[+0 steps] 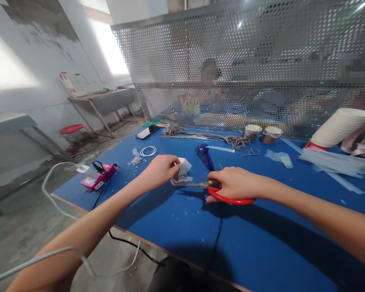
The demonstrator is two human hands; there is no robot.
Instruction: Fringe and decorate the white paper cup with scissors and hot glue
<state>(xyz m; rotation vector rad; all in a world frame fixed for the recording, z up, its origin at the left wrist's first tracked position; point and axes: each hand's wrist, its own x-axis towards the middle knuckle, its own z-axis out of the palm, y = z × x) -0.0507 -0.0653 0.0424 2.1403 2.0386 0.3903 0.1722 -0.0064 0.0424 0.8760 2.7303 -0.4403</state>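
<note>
Head view: left hand [162, 167] pinches white pleated piece [185, 165]; right hand [235, 182] grips red-handled scissors [235, 201]. Step: apparently trimming; next cut would need a steady pinch.

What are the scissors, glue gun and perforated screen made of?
Scissor handles: likely plastic, smooth glossy red; blades: probably steel, grey with a sheen. Glue gun: apparently moulded plastic, opaque blue. Perforated screen: seemingly bare metal, grey with bright glints.

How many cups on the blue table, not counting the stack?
2: one cup beside the coiled cord, the other cup just right of it, both near the metal mesh. Others could be hidden behind things.
</note>
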